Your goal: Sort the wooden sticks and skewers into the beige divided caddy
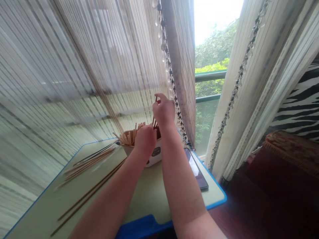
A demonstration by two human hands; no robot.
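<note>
A white holder [155,156] full of wooden chopsticks [129,135] stands at the far side of a green table with a blue rim [216,202]. My left hand [145,139] is closed on the holder's near rim, its fingers hidden behind the knuckles. Above the holder, my right hand [163,111] is raised and pinches a dark chopstick [154,117] that points down into it.
Loose chopsticks [87,163] lie on the table to the left, two long dark ones [92,192] nearer me. A dark phone [198,171] lies right of the holder. Striped curtains [99,59] hang close behind; a window opening [209,86] and a zebra cushion [301,103] are to the right.
</note>
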